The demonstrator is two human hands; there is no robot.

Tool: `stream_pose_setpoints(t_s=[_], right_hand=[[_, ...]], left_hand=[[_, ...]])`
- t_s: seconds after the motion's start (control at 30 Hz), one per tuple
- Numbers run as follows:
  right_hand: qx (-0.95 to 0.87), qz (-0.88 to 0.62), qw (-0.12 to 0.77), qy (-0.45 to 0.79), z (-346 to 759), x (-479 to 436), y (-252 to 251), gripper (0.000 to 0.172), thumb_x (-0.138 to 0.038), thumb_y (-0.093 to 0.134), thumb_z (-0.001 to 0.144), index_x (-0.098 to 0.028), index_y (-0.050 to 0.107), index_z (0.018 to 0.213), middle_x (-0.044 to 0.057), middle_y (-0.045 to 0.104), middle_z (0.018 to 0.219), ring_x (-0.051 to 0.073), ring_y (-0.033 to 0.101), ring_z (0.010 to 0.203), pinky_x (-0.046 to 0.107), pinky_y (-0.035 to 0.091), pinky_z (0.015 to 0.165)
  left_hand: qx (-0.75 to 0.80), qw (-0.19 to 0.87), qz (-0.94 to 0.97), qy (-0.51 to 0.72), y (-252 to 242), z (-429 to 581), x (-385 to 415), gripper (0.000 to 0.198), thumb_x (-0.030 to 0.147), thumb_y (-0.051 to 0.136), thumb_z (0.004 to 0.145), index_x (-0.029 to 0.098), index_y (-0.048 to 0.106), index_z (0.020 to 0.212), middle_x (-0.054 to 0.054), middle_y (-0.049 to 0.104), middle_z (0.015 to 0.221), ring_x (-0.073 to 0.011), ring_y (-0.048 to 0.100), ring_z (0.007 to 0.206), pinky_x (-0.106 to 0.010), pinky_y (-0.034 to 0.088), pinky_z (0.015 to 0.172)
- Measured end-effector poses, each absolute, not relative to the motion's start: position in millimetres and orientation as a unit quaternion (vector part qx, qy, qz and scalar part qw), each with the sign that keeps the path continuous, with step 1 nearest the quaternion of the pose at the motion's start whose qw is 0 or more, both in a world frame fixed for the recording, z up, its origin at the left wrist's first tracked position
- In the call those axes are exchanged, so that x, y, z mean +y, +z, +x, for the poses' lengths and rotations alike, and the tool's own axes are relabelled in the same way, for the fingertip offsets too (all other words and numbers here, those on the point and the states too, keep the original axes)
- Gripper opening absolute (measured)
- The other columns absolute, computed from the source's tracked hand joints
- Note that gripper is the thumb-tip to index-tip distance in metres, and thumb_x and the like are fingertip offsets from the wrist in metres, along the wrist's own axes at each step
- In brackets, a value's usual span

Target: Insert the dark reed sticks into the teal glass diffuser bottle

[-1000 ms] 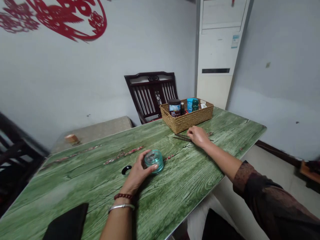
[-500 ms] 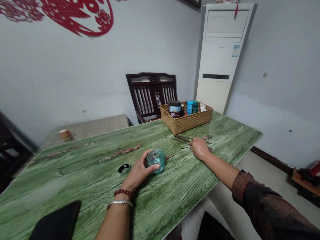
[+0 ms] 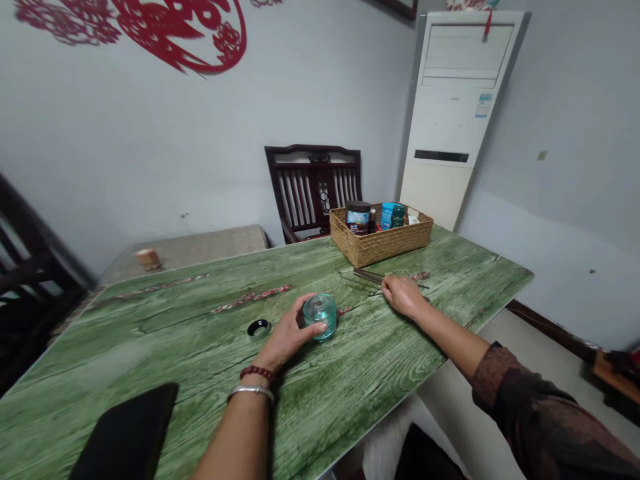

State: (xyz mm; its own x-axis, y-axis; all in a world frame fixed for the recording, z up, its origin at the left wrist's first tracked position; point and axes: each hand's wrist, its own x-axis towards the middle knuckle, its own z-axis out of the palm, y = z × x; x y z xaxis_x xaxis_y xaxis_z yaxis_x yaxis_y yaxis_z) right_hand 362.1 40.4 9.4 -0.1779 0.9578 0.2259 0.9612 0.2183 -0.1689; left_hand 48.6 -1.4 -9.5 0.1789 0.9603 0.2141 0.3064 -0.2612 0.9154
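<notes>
My left hand (image 3: 285, 335) cups a squat teal glass jar (image 3: 320, 317) from the near side, fingers against its wall, and the jar stands on the green wood-grain table (image 3: 350, 400). A black ring (image 3: 259, 329) lies just left of that hand. My right hand (image 3: 405, 297) rests on the table with loosely curled fingers. Its fingertips are at a long, thin dark metal tool (image 3: 367, 275), possibly tongs, whose far end lies bare towards the basket. The tool's near part is hidden by the hand.
A woven wicker basket (image 3: 380, 243) holding jars and bottles stands at the table's far edge. A black flat slab (image 3: 125, 433) lies at the near left. A dark wooden chair (image 3: 313, 187) stands behind the table, and a white floor-standing air conditioner (image 3: 445, 113) stands in the corner.
My right hand has slid back towards me along the dark tool, which has stayed put. My left hand and the jar keep their hold, and the view has shifted slightly.
</notes>
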Motion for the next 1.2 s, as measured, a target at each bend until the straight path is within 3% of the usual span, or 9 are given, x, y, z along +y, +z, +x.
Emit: stream_pose_setpoints(t_s=[0.17, 0.3, 0.47, 0.77, 1.07, 1.2], right_hand=[[-0.764, -0.532, 0.348, 0.105, 343, 46, 50, 0.014, -0.02, 0.063, 0.09, -0.019, 0.073, 0.099, 0.004, 0.077, 0.088, 0.018, 0.069, 0.083, 0.027, 0.047, 0.078], [-0.714, -0.39, 0.509, 0.28, 312, 50, 89, 0.022, -0.027, 0.067, 0.081, -0.019, 0.07, 0.102, -0.002, 0.073, 0.077, 0.014, 0.064, 0.068, 0.026, 0.051, 0.069], [-0.646, -0.247, 0.608, 0.39, 271, 40, 120, 0.031, -0.045, 0.075, 0.08, -0.024, 0.06, 0.097, -0.003, 0.075, 0.081, 0.012, 0.063, 0.063, 0.026, 0.055, 0.063], [-0.656, -0.247, 0.608, 0.373, 238, 37, 106, 0.032, -0.046, 0.077, 0.079, -0.025, 0.055, 0.091, -0.006, 0.066, 0.075, 0.012, 0.064, 0.065, 0.027, 0.057, 0.065], [-0.673, -0.347, 0.536, 0.373, 227, 44, 60, 0.017, -0.027, 0.072, 0.077, -0.024, 0.058, 0.086, -0.007, 0.063, 0.067, 0.013, 0.063, 0.061, 0.027, 0.054, 0.065], [-0.689, -0.368, 0.508, 0.363, 228, 45, 47, 0.018, -0.028, 0.074, 0.074, -0.023, 0.061, 0.085, -0.005, 0.065, 0.072, 0.015, 0.064, 0.067, 0.028, 0.054, 0.068]], left_hand=[[0.476, 0.37, 0.672, 0.429, -11, 48, 0, 0.083, 0.056, 0.086, 0.063, 0.016, 0.062, 0.132, -0.017, 0.076, 0.128, -0.0372, 0.071, 0.12, -0.052, 0.049, 0.112], [0.479, 0.372, 0.671, 0.427, -11, 49, -1, 0.082, 0.056, 0.086, 0.063, 0.017, 0.063, 0.131, -0.016, 0.077, 0.125, -0.0373, 0.071, 0.119, -0.053, 0.049, 0.112], [0.466, 0.389, 0.664, 0.436, -8, 50, -2, 0.082, 0.055, 0.087, 0.061, 0.018, 0.063, 0.131, -0.016, 0.077, 0.126, -0.0369, 0.072, 0.12, -0.052, 0.05, 0.112], [0.464, 0.392, 0.658, 0.445, 0, 53, -7, 0.079, 0.051, 0.088, 0.057, 0.02, 0.066, 0.126, -0.014, 0.079, 0.122, -0.0368, 0.072, 0.117, -0.052, 0.053, 0.109], [0.46, 0.394, 0.665, 0.438, 0, 53, -8, 0.079, 0.052, 0.087, 0.059, 0.02, 0.066, 0.128, -0.012, 0.079, 0.119, -0.0368, 0.072, 0.116, -0.052, 0.052, 0.11], [0.457, 0.401, 0.665, 0.434, 0, 53, -7, 0.081, 0.053, 0.087, 0.059, 0.02, 0.065, 0.129, -0.013, 0.078, 0.123, -0.0369, 0.071, 0.12, -0.051, 0.051, 0.111]])
